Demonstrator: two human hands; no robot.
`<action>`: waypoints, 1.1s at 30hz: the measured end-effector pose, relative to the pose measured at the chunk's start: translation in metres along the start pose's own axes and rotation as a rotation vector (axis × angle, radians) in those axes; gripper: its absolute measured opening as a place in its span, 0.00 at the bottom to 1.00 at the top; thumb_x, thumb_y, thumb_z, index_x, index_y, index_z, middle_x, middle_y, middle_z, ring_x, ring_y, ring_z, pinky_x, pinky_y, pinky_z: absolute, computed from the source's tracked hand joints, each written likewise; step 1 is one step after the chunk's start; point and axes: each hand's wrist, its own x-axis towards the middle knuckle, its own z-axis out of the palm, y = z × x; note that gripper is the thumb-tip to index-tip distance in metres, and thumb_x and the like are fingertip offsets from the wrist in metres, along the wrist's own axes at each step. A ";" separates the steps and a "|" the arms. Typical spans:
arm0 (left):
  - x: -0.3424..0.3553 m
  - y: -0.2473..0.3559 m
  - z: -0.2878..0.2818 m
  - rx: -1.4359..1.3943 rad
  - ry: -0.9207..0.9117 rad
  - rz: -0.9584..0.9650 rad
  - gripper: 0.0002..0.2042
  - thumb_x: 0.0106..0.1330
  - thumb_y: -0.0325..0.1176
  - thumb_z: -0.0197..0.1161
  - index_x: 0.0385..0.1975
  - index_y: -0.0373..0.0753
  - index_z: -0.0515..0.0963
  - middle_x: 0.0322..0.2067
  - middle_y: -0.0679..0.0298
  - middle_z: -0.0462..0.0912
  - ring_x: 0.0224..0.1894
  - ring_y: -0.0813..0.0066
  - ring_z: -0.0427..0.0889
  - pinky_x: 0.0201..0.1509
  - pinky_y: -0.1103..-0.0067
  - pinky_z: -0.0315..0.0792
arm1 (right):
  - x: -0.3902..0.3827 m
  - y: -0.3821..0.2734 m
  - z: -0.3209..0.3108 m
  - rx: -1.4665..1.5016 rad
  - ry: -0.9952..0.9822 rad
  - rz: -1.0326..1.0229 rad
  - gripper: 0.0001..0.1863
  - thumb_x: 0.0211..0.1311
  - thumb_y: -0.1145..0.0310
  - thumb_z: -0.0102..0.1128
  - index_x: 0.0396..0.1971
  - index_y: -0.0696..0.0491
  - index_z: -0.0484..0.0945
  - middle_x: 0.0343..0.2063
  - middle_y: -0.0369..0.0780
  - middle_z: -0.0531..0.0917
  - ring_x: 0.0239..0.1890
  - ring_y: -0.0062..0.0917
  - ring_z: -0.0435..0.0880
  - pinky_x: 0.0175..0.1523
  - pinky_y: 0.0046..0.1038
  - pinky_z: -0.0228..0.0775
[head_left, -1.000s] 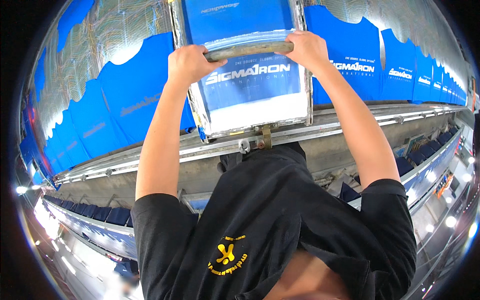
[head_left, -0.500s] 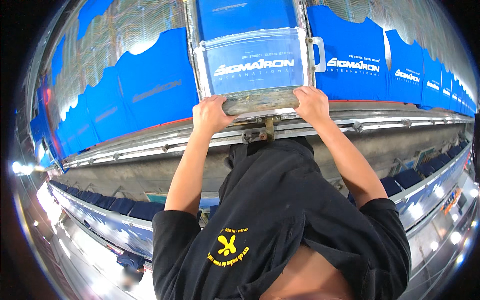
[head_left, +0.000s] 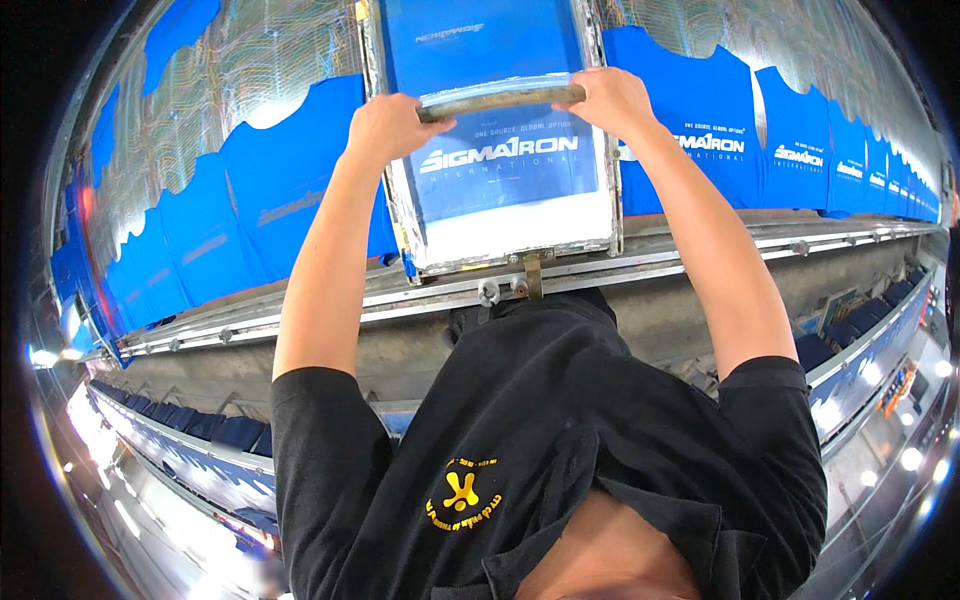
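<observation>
My left hand point(head_left: 388, 128) and my right hand point(head_left: 615, 102) are closed around the two ends of a squeegee point(head_left: 500, 98) with a worn, stained handle. It lies crosswise over a printing screen point(head_left: 510, 263) whose frame is crusted along the edges. White lettering shows through the mesh on blue cloth, nearer to me than the squeegee. A bright white band point(head_left: 515, 232) runs along the near end of the screen. Both arms are stretched forward. The squeegee's lower edge is hidden from view.
Blue cut fabric panels point(head_left: 300, 165) lie in a row on the long table, with printed ones point(head_left: 690, 125) to the right. A metal rail point(head_left: 700, 246) with knobs follows the table's near edge. Behind me, dark pads point(head_left: 240, 432) line another long table.
Both hands have pushed the squeegee away from me, from the screen's near end to beyond the lettering. The white band at the near end is now exposed.
</observation>
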 end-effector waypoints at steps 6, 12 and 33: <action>0.017 0.009 0.007 0.019 -0.009 -0.031 0.38 0.52 0.82 0.64 0.27 0.47 0.91 0.30 0.60 0.91 0.38 0.58 0.92 0.43 0.63 0.86 | 0.006 0.017 0.013 -0.094 0.036 0.014 0.30 0.55 0.31 0.73 0.35 0.46 0.90 0.36 0.37 0.90 0.41 0.37 0.90 0.43 0.41 0.83; 0.009 -0.001 0.019 -0.023 0.066 -0.015 0.33 0.51 0.75 0.70 0.30 0.46 0.92 0.33 0.59 0.92 0.40 0.59 0.92 0.44 0.65 0.85 | -0.002 -0.013 -0.008 -0.088 0.005 0.090 0.22 0.56 0.43 0.76 0.39 0.46 0.90 0.38 0.37 0.90 0.44 0.38 0.89 0.47 0.40 0.81; -0.217 0.085 0.104 -0.160 0.904 -0.066 0.19 0.60 0.45 0.77 0.47 0.43 0.88 0.48 0.58 0.88 0.55 0.52 0.83 0.65 0.56 0.73 | -0.187 -0.027 0.060 0.070 0.167 -0.253 0.40 0.53 0.28 0.71 0.45 0.54 0.86 0.36 0.44 0.88 0.42 0.45 0.88 0.45 0.44 0.80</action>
